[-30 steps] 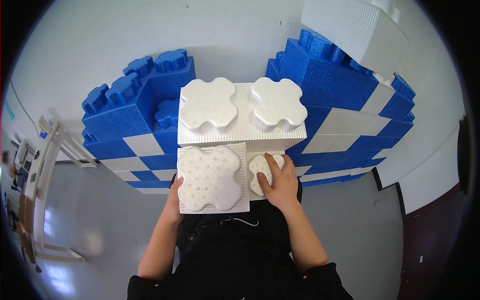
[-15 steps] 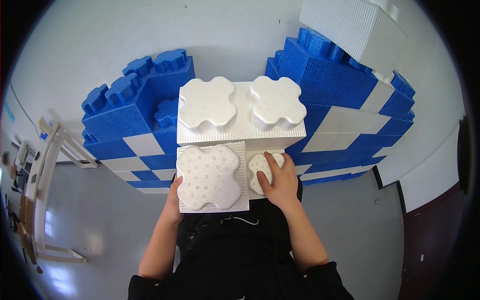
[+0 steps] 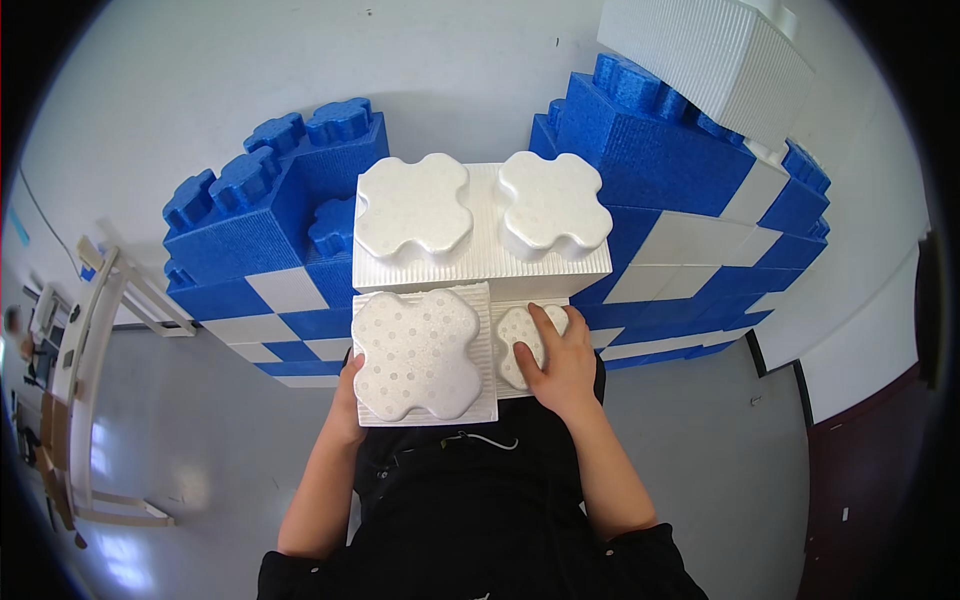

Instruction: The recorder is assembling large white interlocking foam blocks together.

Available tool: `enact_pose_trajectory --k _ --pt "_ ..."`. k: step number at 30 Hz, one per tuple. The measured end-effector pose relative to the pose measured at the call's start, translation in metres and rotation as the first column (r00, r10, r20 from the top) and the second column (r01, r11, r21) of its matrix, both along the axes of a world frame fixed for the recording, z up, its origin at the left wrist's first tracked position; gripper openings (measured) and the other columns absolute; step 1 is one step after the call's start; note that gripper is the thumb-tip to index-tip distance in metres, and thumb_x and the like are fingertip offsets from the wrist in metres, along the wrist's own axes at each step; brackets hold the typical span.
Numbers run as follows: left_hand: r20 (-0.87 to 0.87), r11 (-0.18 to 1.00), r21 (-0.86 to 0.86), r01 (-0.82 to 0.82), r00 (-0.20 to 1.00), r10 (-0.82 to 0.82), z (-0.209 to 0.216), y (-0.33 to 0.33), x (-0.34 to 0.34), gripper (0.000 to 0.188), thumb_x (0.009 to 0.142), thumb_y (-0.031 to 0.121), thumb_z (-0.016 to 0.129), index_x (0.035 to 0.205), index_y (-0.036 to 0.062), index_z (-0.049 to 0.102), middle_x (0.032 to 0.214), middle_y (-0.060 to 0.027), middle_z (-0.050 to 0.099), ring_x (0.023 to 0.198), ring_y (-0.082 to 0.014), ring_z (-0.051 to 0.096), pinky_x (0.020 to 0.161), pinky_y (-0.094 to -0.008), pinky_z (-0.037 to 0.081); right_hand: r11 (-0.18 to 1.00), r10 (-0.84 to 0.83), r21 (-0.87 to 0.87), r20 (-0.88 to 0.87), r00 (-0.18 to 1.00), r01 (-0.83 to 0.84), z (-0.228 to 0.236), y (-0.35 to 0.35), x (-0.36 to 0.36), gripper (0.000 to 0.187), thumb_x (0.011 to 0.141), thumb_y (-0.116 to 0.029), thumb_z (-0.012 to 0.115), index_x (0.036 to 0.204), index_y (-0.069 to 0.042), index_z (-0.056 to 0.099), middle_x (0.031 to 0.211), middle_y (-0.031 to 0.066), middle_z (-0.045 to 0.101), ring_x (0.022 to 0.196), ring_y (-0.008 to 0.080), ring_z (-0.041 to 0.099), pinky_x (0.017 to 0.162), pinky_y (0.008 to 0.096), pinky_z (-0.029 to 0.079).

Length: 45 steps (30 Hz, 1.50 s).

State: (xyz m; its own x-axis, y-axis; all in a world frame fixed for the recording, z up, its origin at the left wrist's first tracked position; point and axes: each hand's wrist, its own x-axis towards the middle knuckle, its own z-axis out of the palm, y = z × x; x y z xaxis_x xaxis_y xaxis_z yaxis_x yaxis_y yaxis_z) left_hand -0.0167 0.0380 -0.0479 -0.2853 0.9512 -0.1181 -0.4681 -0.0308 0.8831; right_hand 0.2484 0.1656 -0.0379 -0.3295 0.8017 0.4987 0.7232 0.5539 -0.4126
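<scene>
My left hand [image 3: 347,405] holds the left side of a small white foam building block [image 3: 487,400]. Its thumb shows at the edge, while the other fingers are hidden. That block carries one large clover-shaped stud with dimples, nearest to me. Lower and to its right is another white studded part [image 3: 517,335]; whether it belongs to a separate block I cannot tell. My right hand [image 3: 563,365] has curled its thumb and fingers over this stud. Directly beyond stands a wider white block [image 3: 485,235] with two smooth clover studs.
Stacked blue and white blocks form a stepped wall on the left [image 3: 240,220] and a taller one on the right [image 3: 670,160]. A white block [image 3: 700,60] sits tilted atop the right stack. A white frame table [image 3: 85,370] stands far left, and a dark red panel [image 3: 860,480] lower right.
</scene>
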Motion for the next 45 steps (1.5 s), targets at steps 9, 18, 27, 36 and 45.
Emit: enact_pose_trajectory --k 9,18,27,36,45 --pt "-0.008 1.0 0.002 0.002 1.0 -0.002 0.0 0.0 0.0 0.077 0.091 0.05 0.054 0.147 0.0015 0.032 0.14 -0.0159 0.049 0.127 -0.0261 0.05 0.104 -0.0374 0.041 1.0 0.008 -0.004 -0.01 1.0 -0.008 -0.001 0.0 0.0 0.053 0.083 -0.032 0.069 0.132 -0.015 0.058 0.131 0.0328 0.045 0.117 0.0472 0.051 0.094 0.0475 0.048" --pt "-0.023 1.0 0.009 0.012 1.0 -0.011 0.002 0.0 0.0 0.077 0.091 0.05 0.054 0.146 0.001 0.033 0.139 -0.0161 0.049 0.127 -0.0268 0.05 0.104 -0.0379 0.041 0.999 -0.022 0.043 0.05 0.999 0.02 0.004 -0.003 -0.001 0.052 0.084 -0.032 0.068 0.131 -0.013 0.058 0.129 0.0309 0.046 0.115 0.045 0.05 0.097 0.0477 0.044" --pt "0.083 0.999 0.032 -0.023 0.996 0.02 0.006 -0.003 0.012 0.079 0.097 0.062 0.037 0.146 -0.0001 0.035 0.14 -0.0167 0.05 0.127 -0.0259 0.051 0.106 -0.0384 0.041 0.579 0.19 -0.192 -0.913 0.36 -0.792 0.001 -0.03 -0.042 0.053 0.102 -0.025 0.042 0.144 0.007 0.034 0.149 0.0207 0.035 0.138 0.0258 0.035 0.115 0.0357 0.024" --pt "0.116 0.997 0.051 -0.065 0.992 0.058 -0.004 0.0 0.012 0.078 0.098 0.063 0.034 0.145 0.001 0.037 0.139 -0.0155 0.051 0.126 -0.0251 0.052 0.105 -0.0381 0.041 0.478 0.202 -0.172 -0.933 0.298 -0.862 -0.004 -0.035 -0.065 0.084 0.103 -0.047 0.037 0.151 0.008 -0.005 0.16 0.0202 0.008 0.148 0.0265 0.008 0.119 0.0346 0.008" --pt "0.069 0.998 0.036 -0.042 0.997 0.04 0.016 -0.006 0.023 0.075 0.098 0.06 0.038 0.144 0.0002 0.037 0.138 -0.0165 0.051 0.126 -0.0259 0.052 0.105 -0.0381 0.042 0.424 0.125 -0.19 -0.956 0.265 -0.885 -0.003 -0.039 -0.057 0.081 0.101 -0.038 0.04 0.152 0.006 -0.004 0.16 0.0193 0.008 0.148 0.0264 0.007 0.118 0.0351 0.007"
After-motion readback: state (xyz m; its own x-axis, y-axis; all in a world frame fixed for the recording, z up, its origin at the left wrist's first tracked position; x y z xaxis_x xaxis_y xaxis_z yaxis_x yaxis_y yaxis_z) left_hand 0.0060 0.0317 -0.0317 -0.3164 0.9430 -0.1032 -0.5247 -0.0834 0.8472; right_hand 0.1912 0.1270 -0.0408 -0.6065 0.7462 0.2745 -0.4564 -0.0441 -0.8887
